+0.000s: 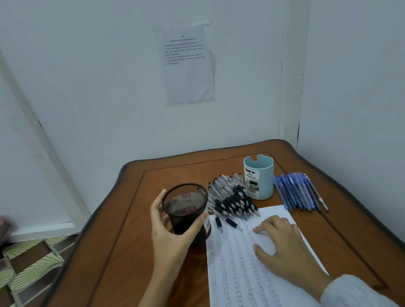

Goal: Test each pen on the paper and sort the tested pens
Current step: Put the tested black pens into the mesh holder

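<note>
At the paper's (235,285) left edge the left hand (169,232) curls round the black mesh cup (185,203) while the right hand (280,242) lies spread flat on the sheet; swung carelessly, the cup could scatter the black pens (232,199) heaped at the paper's far edge.

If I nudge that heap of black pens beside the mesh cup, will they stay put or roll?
The black pens look round-barrelled and loosely heaped, so some would probably roll. Their rubbery-looking grips may slow them. Two stray pens lie apart on the paper, hinting they scatter easily.
</note>
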Tool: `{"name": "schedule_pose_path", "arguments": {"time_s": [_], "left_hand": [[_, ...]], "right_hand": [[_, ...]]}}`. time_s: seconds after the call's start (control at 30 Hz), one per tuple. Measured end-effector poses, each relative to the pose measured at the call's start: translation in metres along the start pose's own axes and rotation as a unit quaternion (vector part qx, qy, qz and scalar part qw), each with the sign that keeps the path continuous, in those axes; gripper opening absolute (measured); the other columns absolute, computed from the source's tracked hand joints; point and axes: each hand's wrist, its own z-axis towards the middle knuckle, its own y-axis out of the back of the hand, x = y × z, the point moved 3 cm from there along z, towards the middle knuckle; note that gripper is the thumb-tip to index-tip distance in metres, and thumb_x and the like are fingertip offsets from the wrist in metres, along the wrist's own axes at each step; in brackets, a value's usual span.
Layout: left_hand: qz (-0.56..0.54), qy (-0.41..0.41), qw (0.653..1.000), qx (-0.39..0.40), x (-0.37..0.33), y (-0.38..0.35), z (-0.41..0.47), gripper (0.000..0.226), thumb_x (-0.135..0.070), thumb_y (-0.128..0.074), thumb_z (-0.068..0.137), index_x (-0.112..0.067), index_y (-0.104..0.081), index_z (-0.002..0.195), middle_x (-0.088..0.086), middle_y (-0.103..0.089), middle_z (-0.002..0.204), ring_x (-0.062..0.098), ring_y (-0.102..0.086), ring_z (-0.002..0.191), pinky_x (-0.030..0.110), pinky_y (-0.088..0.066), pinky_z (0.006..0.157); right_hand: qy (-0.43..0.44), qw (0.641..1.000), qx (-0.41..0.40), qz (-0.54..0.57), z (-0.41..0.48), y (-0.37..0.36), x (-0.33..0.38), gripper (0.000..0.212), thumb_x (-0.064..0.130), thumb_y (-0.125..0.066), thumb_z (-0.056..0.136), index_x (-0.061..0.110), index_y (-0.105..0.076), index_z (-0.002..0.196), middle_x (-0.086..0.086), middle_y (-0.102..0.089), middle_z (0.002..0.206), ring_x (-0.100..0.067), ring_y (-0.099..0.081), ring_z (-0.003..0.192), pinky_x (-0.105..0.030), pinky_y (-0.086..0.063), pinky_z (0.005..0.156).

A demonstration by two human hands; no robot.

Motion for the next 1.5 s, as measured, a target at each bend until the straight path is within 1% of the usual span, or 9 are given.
{"name": "schedule_pose_path", "arguments": {"time_s": [0.1,0.23,0.4,0.5,0.6,0.83,1.03,1.3,1.5], "left_hand": [[-0.001,-0.001,1.000,0.000,0.003,0.001,-0.019,0.090,-0.033,-0.086,0.056,-0.045,-0.041,0.132,-0.016,-0.051,0.130,0.003,-0.053,0.116,0.018,-0.052,0.087],[0.004,-0.003,1.000,-0.025,0.005,0.003,-0.036,0.092,-0.037,-0.086,0.054,-0.045,-0.040,0.134,-0.025,-0.049,0.127,-0.004,-0.049,0.117,0.014,-0.049,0.087],[0.051,-0.030,0.998,-0.013,0.007,0.001,-0.038,0.097,-0.037,-0.089,0.058,-0.051,-0.035,0.137,-0.021,-0.050,0.129,-0.001,-0.048,0.119,0.013,-0.045,0.093],[0.077,-0.045,0.996,-0.003,0.011,-0.001,-0.035,0.098,-0.047,-0.087,0.058,-0.048,-0.033,0.140,-0.019,-0.048,0.135,0.003,-0.047,0.124,0.031,-0.047,0.100],[0.092,-0.054,0.994,-0.006,0.012,-0.002,-0.033,0.099,-0.053,-0.083,0.057,-0.046,-0.032,0.141,-0.019,-0.046,0.138,0.006,-0.045,0.128,0.041,-0.046,0.103],[0.083,-0.054,0.993,-0.065,0.013,0.000,-0.032,0.104,-0.063,-0.082,0.047,-0.052,-0.032,0.138,-0.032,-0.044,0.131,-0.004,-0.043,0.123,0.033,-0.044,0.102],[0.081,-0.041,0.992,-0.088,0.018,-0.003,-0.030,0.104,-0.068,-0.079,0.041,-0.056,-0.034,0.134,-0.032,-0.047,0.129,-0.004,-0.043,0.123,0.032,-0.044,0.101],[0.100,-0.052,0.990,-0.081,0.021,-0.002,-0.029,0.103,-0.064,-0.079,0.045,-0.053,-0.033,0.136,-0.029,-0.047,0.130,-0.001,-0.045,0.124,0.032,-0.045,0.100],[0.109,-0.057,0.989,-0.084,0.019,-0.001,-0.028,0.102,-0.063,-0.079,0.046,-0.053,-0.033,0.136,-0.034,-0.045,0.130,-0.005,-0.044,0.123,0.027,-0.044,0.099]], "right_hand": [[-0.023,0.998,0.009,0.054,0.002,0.004,-0.004,0.018,0.025,-0.065,0.082,0.031,-0.061,0.099,0.017,-0.051,0.101,-0.005,-0.047,0.103,-0.024,-0.026,0.089],[-0.130,0.962,0.017,0.241,0.004,0.014,-0.012,0.031,-0.006,-0.061,0.079,0.024,-0.065,0.087,0.006,-0.061,0.100,-0.010,-0.059,0.103,-0.027,-0.046,0.093],[-0.108,0.963,0.191,0.156,0.031,0.035,0.003,0.020,0.003,-0.061,0.085,0.022,-0.065,0.090,0.001,-0.062,0.101,-0.008,-0.060,0.098,-0.015,-0.046,0.081],[-0.067,0.981,0.121,0.138,0.061,0.051,0.033,0.013,0.004,-0.059,0.087,0.015,-0.065,0.089,0.003,-0.064,0.088,-0.007,-0.059,0.081,-0.011,-0.046,0.068],[-0.008,0.996,0.030,0.082,0.095,0.049,0.057,0.014,0.008,-0.061,0.085,0.014,-0.062,0.098,0.003,-0.058,0.097,-0.011,-0.055,0.088,-0.023,-0.047,0.078],[-0.026,0.994,0.096,-0.043,0.147,0.001,0.058,0.070,0.041,-0.068,0.082,0.019,-0.030,0.138,-0.011,-0.038,0.128,-0.026,-0.040,0.119,-0.036,-0.038,0.099],[-0.081,0.982,0.126,-0.117,0.166,-0.030,0.055,0.102,0.068,-0.066,0.073,0.015,-0.018,0.145,-0.018,-0.044,0.133,-0.032,-0.041,0.121,-0.039,-0.037,0.100],[-0.117,0.979,0.121,-0.113,0.170,-0.040,0.058,0.105,0.056,-0.077,0.067,0.010,-0.019,0.142,-0.020,-0.043,0.130,-0.034,-0.044,0.120,-0.044,-0.040,0.102],[-0.116,0.983,0.129,-0.056,0.173,-0.042,0.067,0.079,0.034,-0.079,0.074,0.007,-0.031,0.131,-0.007,-0.059,0.105,-0.024,-0.061,0.094,-0.034,-0.055,0.077]]}}
